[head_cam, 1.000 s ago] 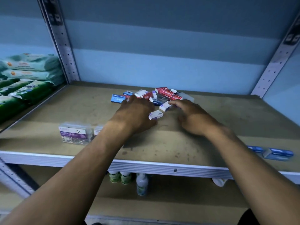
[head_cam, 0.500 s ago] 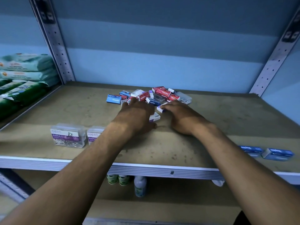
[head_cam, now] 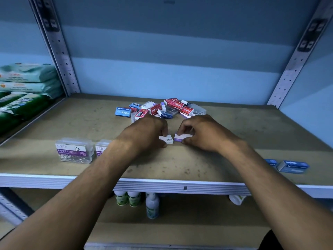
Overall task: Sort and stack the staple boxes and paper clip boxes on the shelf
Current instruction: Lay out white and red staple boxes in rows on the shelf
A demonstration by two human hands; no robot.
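White card, edged in purple, is what the two small boxes at the middle of the shelf (head_cam: 225, 159) are made of: the left small box (head_cam: 167, 139), with a barcode on its end, is pinched by the curled fingers of the left hand (head_cam: 144, 131), and the right small box (head_cam: 181, 137) is gripped between thumb and curled fingers of the right hand (head_cam: 201, 134); the two boxes are seen just beside each other, apart by a narrow gap, low over or on the board, which cannot be told. Behind the hands a loose pile of staple boxes (head_cam: 160, 110) is heaped, red, blue and white mixed, with a blue staples box (head_cam: 123, 111) at its left edge. Near the front left, two clear paper clip boxes (head_cam: 74, 150) are set side by side, the second partly hidden by the left forearm. At the front right, two blue boxes (head_cam: 292, 166) are laid. Green packets (head_cam: 23, 91) are stacked on the neighbouring shelf to the left, and bottles (head_cam: 152, 205) are stood on the shelf below
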